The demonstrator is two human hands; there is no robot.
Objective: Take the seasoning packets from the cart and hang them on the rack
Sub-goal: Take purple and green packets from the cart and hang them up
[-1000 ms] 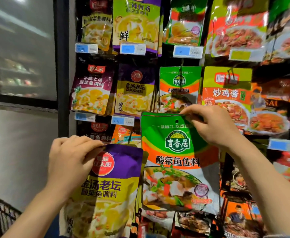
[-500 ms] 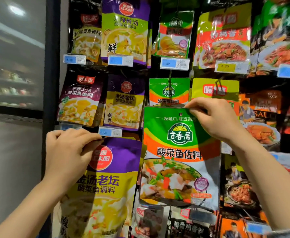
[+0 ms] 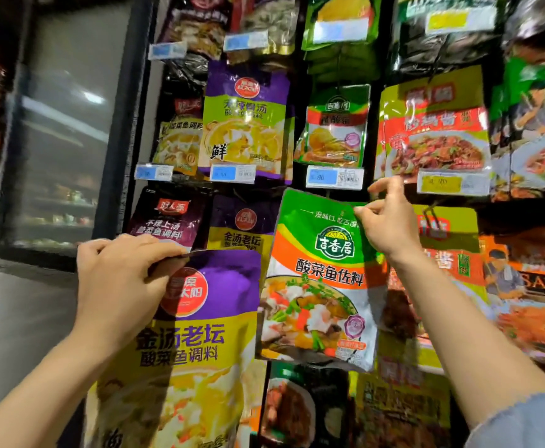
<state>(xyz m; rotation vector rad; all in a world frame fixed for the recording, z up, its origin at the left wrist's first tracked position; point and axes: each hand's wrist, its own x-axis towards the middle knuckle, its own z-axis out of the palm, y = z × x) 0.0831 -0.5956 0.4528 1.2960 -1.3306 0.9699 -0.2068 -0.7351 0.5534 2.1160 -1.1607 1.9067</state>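
My right hand [image 3: 385, 221] pinched the green packet [image 3: 319, 279] by its top; my left hand [image 3: 119, 279] gripped the purple packet [image 3: 196, 350].

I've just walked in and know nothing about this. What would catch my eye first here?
Two bare hands raised at a wall of hanging seasoning packets. The right hand pinches the top corner of a green packet at the centre, just under a blue price tag. The left hand grips the top edge of a purple and yellow packet at lower left, beside a glass-fronted cabinet.
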